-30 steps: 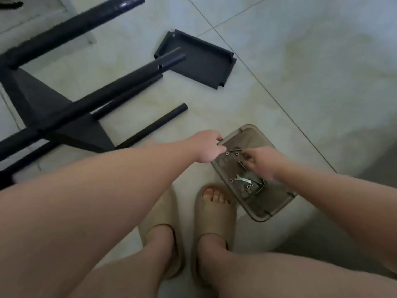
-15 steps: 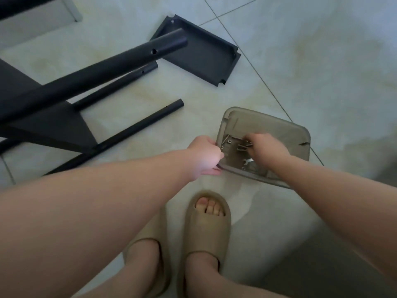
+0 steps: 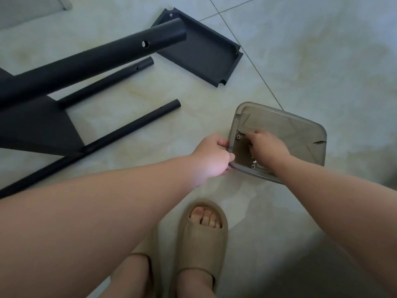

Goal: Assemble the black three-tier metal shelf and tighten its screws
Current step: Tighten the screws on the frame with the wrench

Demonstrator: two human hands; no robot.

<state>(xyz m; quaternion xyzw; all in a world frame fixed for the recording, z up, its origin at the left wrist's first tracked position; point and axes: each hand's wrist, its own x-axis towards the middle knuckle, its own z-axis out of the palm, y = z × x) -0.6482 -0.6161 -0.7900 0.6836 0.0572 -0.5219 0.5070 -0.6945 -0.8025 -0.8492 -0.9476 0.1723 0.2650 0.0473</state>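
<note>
1. Left hand (image 3: 211,157) grips the rim of the translucent grey plastic tray (image 3: 300,123);
2. Right hand (image 3: 268,146) reaches inside, among small silver screws (image 3: 238,137) — its grip hidden;
3. Black metal shelf tubes (image 3: 90,61) and panel (image 3: 202,48) lie beyond.

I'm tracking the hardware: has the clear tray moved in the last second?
Yes. The clear tray has swung round, its far end now crossing the grout line it lay beside.

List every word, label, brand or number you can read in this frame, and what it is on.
No readable text in this view.
Panel, poles, tray, slipper: plain, no print or label visible.
Screws in the tray: too small to show any marking.
</note>
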